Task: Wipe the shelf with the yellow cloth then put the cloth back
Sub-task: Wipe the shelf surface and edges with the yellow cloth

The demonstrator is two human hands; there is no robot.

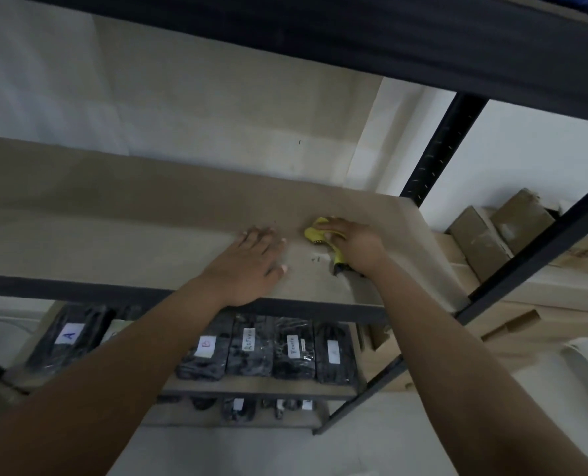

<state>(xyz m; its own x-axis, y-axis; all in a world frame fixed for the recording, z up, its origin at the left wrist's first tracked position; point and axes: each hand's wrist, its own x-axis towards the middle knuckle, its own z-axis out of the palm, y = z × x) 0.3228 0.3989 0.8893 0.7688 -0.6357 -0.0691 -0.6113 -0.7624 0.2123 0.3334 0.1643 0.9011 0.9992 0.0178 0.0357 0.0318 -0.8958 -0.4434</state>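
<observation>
A brown shelf board [114, 214] runs across the middle of the view in a dark metal rack. The yellow cloth [315, 233] lies bunched on the board near its right end. My right hand [356, 247] lies on top of the cloth with fingers curled over it, and a strip of the cloth trails out under the palm toward the front edge. My left hand [251, 266] rests flat on the board a short way left of the cloth, fingers straight and spread.
A dark upper shelf [388, 39] overhangs the board. Below it, a lower shelf holds several black wrapped packs with white labels [251, 348]. Cardboard boxes [491, 242] are stacked right of the rack. A black upright post [440, 149] stands at the back right.
</observation>
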